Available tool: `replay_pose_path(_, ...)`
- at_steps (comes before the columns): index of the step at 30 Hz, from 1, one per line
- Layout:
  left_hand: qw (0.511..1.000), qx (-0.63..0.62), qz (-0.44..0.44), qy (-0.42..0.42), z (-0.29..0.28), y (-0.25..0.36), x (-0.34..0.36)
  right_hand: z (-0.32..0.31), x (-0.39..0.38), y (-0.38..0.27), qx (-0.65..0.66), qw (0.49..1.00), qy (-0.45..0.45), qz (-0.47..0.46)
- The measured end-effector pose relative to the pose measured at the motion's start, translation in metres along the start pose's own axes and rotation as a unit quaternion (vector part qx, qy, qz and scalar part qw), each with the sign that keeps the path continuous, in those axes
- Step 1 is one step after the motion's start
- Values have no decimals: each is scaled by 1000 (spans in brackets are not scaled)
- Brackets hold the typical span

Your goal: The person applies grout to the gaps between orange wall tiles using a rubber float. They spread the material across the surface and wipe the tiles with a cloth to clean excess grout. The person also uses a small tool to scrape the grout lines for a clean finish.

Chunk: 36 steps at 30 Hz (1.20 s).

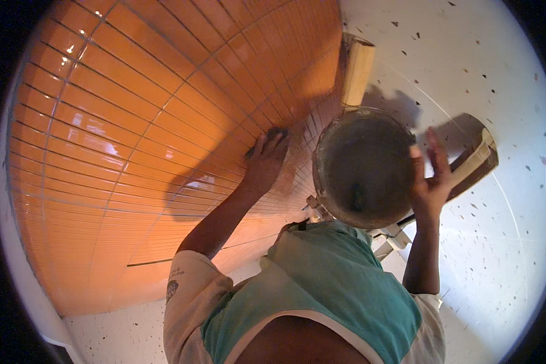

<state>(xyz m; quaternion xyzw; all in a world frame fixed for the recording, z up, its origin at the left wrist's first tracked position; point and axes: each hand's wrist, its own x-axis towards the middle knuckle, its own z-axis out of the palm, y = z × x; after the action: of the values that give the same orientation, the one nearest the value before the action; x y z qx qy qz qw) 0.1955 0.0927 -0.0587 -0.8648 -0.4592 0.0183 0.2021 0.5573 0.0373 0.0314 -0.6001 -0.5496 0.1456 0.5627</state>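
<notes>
L grip (pixel 266 162) curled over dark flat pad (pixel 278 131) on glossy orange tiles (pixel 133 82), approx. 9 o'clock of round grey bowl (pixel 370 167); R grip (pixel 432 181) spread at its rim, hold unclear. Even pressure prob. suited.

A pale left sleeve (pixel 205 280) carries small dark lettering (pixel 177 276) at its outer edge, set in what appear to be two short lines and tilted with the fabric. A dark, rounded emblem (pixel 172 290) sits just beside it, its inner marks too small and blurred to read.
</notes>
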Motion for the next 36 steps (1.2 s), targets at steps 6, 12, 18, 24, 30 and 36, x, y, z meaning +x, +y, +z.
replay_pose_path(6, 989, -108, -4, 101, -44, 0, -6, 15, -13, -18, -253, 851, -459, 36)
replay_pose_path(12, 856, -367, -17, 364, -169, 34, 54, 58, -48, 24, -263, 841, -472, -19)
replay_pose_path(18, 839, -454, -59, 295, -110, 113, 80, 50, -49, 99, -291, 836, -429, 182)
replay_pose_path(24, 907, -403, -79, 89, -76, 127, 101, -1, -9, -2, -291, 854, -429, -39)
replay_pose_path(30, 820, -540, -96, 163, -56, 135, 113, -87, 36, -56, -282, 878, -386, -32)
replay_pose_path(36, 594, -795, -112, 59, -145, 96, 65, -58, 15, -162, -57, 968, -243, 6)
